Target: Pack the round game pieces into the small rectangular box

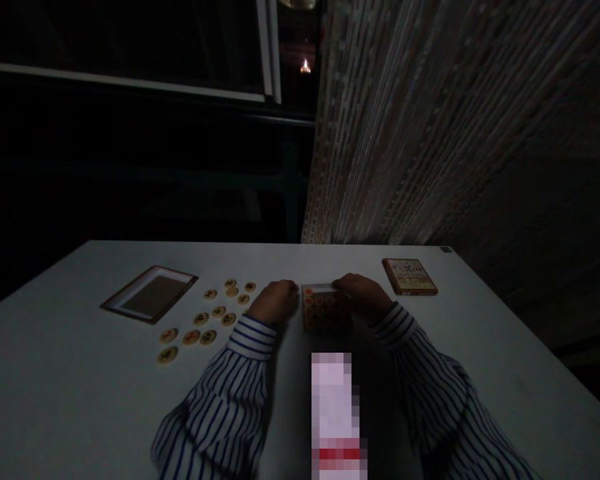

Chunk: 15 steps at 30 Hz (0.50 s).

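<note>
A small box [323, 289] of round Chinese chess pieces [320, 312] stands between my hands. Pieces fill its lower rows, and a pale gap shows along the top row, right of one red-marked piece. My left hand [274, 301] is closed beside the box's upper left corner; what its fingertips pinch, if anything, is too dark to see. Over the box's right side, my right hand [364, 297] is closed, its fingertips at the top row. Whatever it holds is hidden. Loose chess pieces [201, 319], several of them, lie scattered left of my left hand.
An open, shallow box part [153, 295] with a brown rim lies at the table's left. A lettered box lid [411, 276] rests at the right. Behind the white table [105, 400] hangs a string curtain [380, 120]. The room is dim.
</note>
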### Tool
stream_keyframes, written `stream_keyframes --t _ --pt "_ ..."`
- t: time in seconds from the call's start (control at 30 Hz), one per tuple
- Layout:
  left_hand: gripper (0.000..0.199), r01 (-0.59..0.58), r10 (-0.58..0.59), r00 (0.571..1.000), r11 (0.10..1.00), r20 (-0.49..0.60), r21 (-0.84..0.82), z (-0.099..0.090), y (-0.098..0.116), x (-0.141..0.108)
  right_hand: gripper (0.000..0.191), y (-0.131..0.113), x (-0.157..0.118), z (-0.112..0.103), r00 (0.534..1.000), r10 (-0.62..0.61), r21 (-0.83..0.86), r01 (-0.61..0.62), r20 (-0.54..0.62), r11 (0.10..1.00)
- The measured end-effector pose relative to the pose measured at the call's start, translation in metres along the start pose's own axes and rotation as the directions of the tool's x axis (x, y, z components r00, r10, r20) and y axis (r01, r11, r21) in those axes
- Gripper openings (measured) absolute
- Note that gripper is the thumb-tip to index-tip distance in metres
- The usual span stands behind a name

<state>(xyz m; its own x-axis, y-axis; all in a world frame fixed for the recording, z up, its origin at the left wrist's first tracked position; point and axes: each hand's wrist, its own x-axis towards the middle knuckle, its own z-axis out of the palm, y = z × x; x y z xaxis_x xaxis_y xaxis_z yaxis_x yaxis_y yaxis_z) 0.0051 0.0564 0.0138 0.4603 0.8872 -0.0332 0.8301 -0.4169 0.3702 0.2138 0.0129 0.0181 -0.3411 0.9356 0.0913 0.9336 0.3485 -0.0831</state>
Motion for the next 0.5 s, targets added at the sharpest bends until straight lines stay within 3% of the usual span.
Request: stream_keyframes --t 0.2,0.33,0.5 --pt "0.032 -0.003 -0.016 0.989 0.992 -0.145 -0.129 0.024 0.005 -0.036 0.033 0.006 -0.028 0.034 0.974 0.179 0.188 -0.152 -0.138 0.970" --pt "0.036 0.058 -0.107 0.975 0.969 -0.196 -0.240 0.046 0.006 -0.055 0.033 0.001 -0.038 0.046 0.951 0.295 0.313 -0.253 -0.092 0.916" --pt "0.038 0.066 -0.155 0.958 0.938 -0.242 -0.340 0.061 0.011 -0.068 0.034 -0.002 -0.041 0.055 0.946 0.323 0.384 -0.291 -0.020 0.876"
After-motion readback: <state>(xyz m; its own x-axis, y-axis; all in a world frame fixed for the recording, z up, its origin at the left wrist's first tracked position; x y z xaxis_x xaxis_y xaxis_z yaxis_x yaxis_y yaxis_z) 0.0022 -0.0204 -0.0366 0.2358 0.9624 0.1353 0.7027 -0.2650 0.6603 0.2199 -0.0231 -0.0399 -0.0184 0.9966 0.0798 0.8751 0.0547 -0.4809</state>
